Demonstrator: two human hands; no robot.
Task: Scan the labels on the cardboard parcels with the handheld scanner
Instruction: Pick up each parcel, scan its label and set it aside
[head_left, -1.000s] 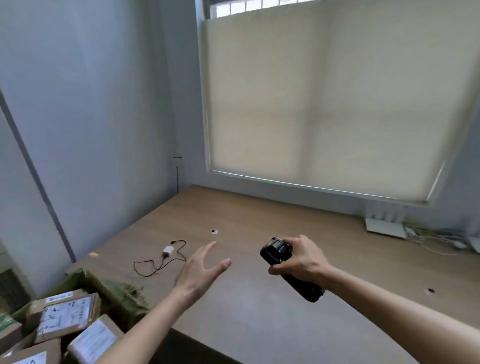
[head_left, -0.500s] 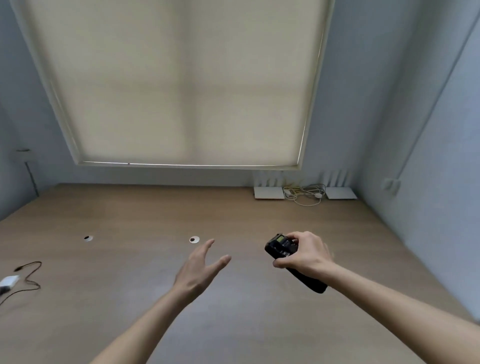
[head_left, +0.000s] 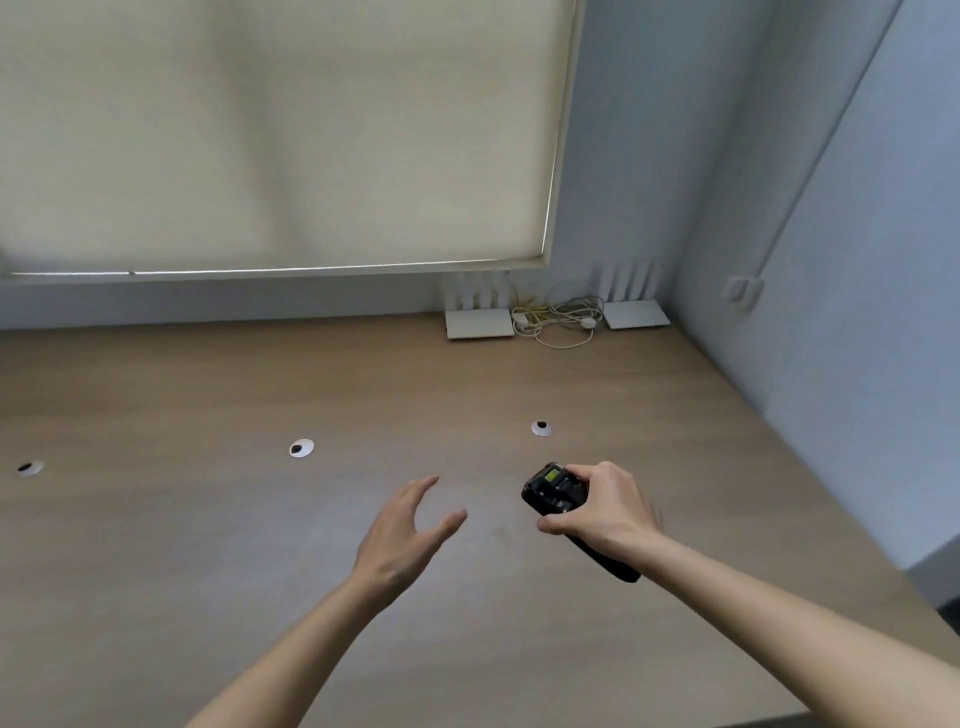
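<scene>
Since a second ago the view has swung right: the cardboard parcels and the black cable at the worktop's left edge have gone out of sight, and the far right corner has come in. The hands have kept their pose. The left hand hovers above the worktop with fingers spread and relaxed, holding nothing. The right hand grips the black handheld scanner, fingers curled round its body, its small lit screen facing up and its handle end sticking out below the wrist.

The wood-grain worktop has three round cable grommets in a row. At the far right corner lie two white routers with a tangle of pale cables between them. A drawn cream blind covers the window; the walls are grey-blue.
</scene>
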